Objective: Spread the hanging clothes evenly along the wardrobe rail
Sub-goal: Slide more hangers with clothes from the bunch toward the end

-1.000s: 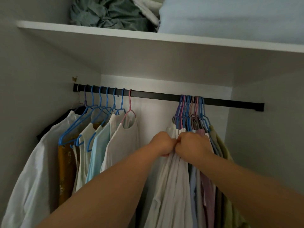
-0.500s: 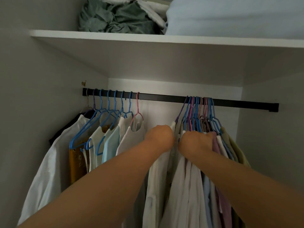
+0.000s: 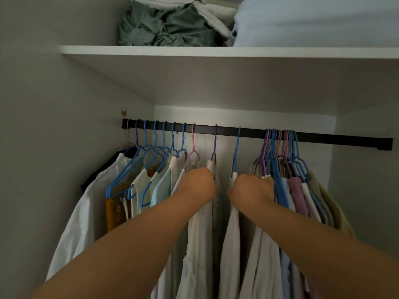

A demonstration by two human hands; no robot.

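The left hand (image 3: 199,184) is curled round the shoulder of a white garment (image 3: 197,244) on a purple hanger (image 3: 214,145). Just right of it, the right hand (image 3: 250,188) grips the top of a white shirt (image 3: 232,244) on a blue hanger (image 3: 237,147). Both hangers hang apart from each other at mid rail (image 3: 334,139). Left of them, clothes sit spaced out (image 3: 138,184); right of the hands a tight bunch (image 3: 295,190) crowds together. The rail's far right end is bare. On the shelf (image 3: 129,50) above lie a green bundle (image 3: 168,26) and pale bedding (image 3: 313,22).
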